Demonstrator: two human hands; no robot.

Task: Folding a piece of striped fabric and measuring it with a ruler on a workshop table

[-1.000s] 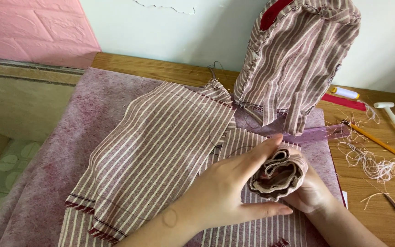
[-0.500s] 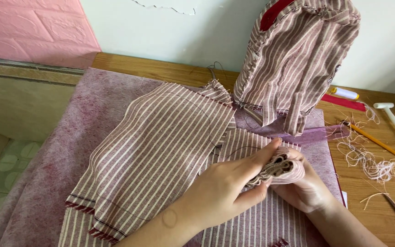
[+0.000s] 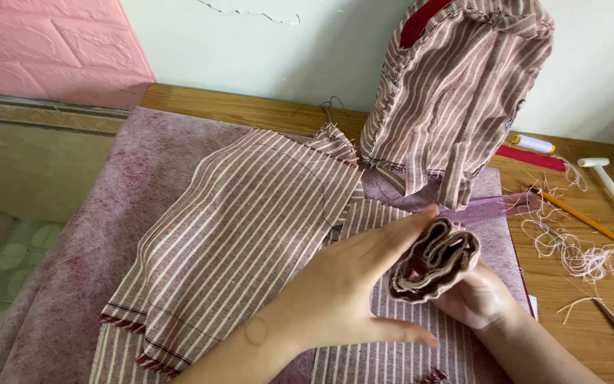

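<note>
Single view from your head, close in, angled down and forward over the bench [image 3: 250,114] toward the wall [image 3: 307,43].

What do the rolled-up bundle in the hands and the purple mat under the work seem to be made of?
Rolled bundle: likely thin woven cloth, matte; its layered soft edges curl and match the striped fabric.
Purple mat: looks like felt; a fuzzy, mottled, weaveless surface.

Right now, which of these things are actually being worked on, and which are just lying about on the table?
In hand:
rolled striped fabric, pressed between the left hand and right hand
flat striped cloth beneath them

Lying about:
pencil
white hammer-shaped tool
loose threads
thread spool
striped cover standing behind
</note>
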